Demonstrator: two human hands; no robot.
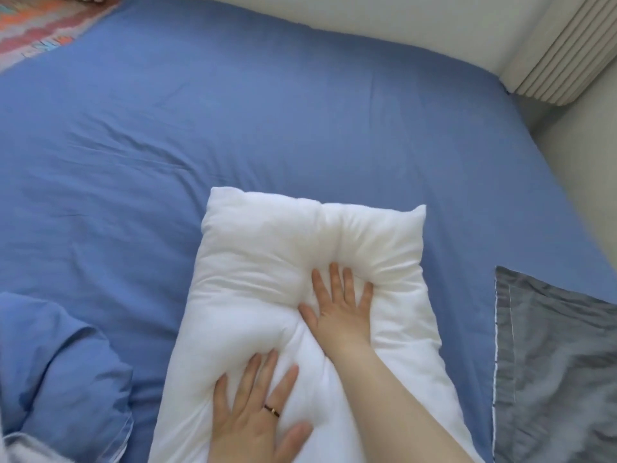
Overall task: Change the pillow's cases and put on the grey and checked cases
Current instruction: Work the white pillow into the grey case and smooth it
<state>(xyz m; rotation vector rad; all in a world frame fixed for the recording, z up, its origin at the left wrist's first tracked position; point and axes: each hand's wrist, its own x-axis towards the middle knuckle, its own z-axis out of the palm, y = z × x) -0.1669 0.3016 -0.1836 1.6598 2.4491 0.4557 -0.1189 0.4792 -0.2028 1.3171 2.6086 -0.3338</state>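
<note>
Pressure is put on the bare white pillow (pixel 267 262) by both hands: the left hand (pixel 257 409), which bears a ring, and the right hand (pixel 339 309) are laid flat with fingers straight and spread, and nothing is gripped by either. The pillow is found on the blue bed sheet (pixel 233 111), toward the near side of the bed, and is dented under both palms. Its filling may be driven into lumps if the pressing is uneven, and it may be pushed askew on the smooth sheet. The grey case (pixel 551 362), laid near the pillow on the right with sheet showing between, could be creased or dragged if the pillow is shoved that way. The pillow's near end is cut off by the frame. The crumpled blue cloth (pixel 66 362) on the left is judged to be a removed case, though this cannot be confirmed. No checked case is seen. The patterned cloth (pixel 40 28) in the far corner is too cropped to be identified, and the grey case's opening cannot be made out.
</note>
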